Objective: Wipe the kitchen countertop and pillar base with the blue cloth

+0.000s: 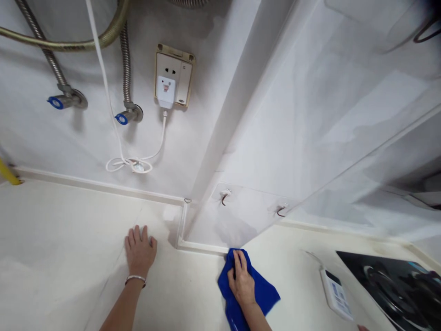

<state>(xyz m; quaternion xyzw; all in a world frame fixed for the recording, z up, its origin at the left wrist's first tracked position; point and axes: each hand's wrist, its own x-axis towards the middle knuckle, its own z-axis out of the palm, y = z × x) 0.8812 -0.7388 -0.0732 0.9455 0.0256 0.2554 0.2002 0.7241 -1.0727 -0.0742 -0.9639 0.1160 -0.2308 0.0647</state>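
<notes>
My left hand lies flat on the white countertop, fingers together and stretched toward the back wall, a bracelet on its wrist. My right hand presses palm-down on a blue cloth that lies on the countertop right at the foot of a white boxed-in corner panel. The cloth's far tip touches the panel's base strip. The fingers lie flat on top of the cloth.
On the wall are a socket with a white plug and looped cable, and two blue-handled valves with metal hoses. Two small hooks sit on the panel. A white device and black cooktop lie to the right.
</notes>
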